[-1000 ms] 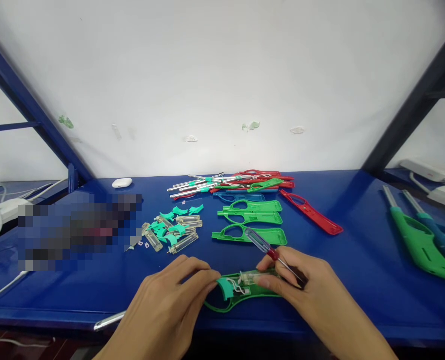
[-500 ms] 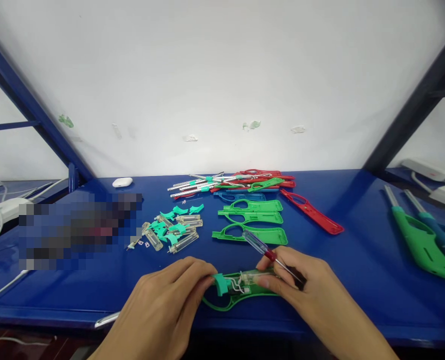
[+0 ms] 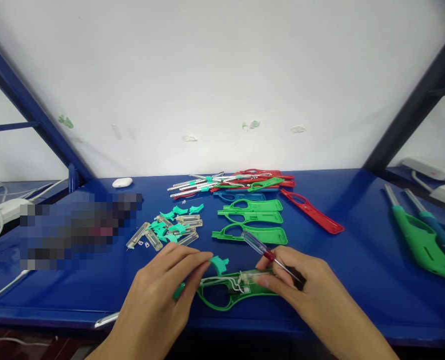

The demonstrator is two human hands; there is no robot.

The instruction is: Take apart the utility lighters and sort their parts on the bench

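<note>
Between the thumb and fingers of my left hand point(image 3: 166, 295) is a teal trigger point(image 3: 219, 264), raised just above the green lighter half-shell point(image 3: 252, 295). The half-shell lies with its inside up near the table's front edge. White wires point(image 3: 237, 285) and a clear fuel tank point(image 3: 251, 276) show in it. My right hand point(image 3: 301, 280) is closed around a screwdriver point(image 3: 260, 246) with a clear and red handle, pointing up and left. Its thumb and fingertips also press on the fuel tank at the shell's right end, which the hand partly hides.
Loose triggers point(image 3: 179, 229) and fuel tanks point(image 3: 153, 240) are heaped left of centre. Green half-shells point(image 3: 262, 235) lie beyond my hands, with a red half-shell point(image 3: 314, 212) to their right. Metal lighter tubes point(image 3: 192, 187) are piled behind. A whole green lighter point(image 3: 417, 240) lies far right.
My left hand has lifted the teal trigger up out of the green half-shell, uncovering more wire beneath it. My right hand has stayed on the tank with the screwdriver.
</note>
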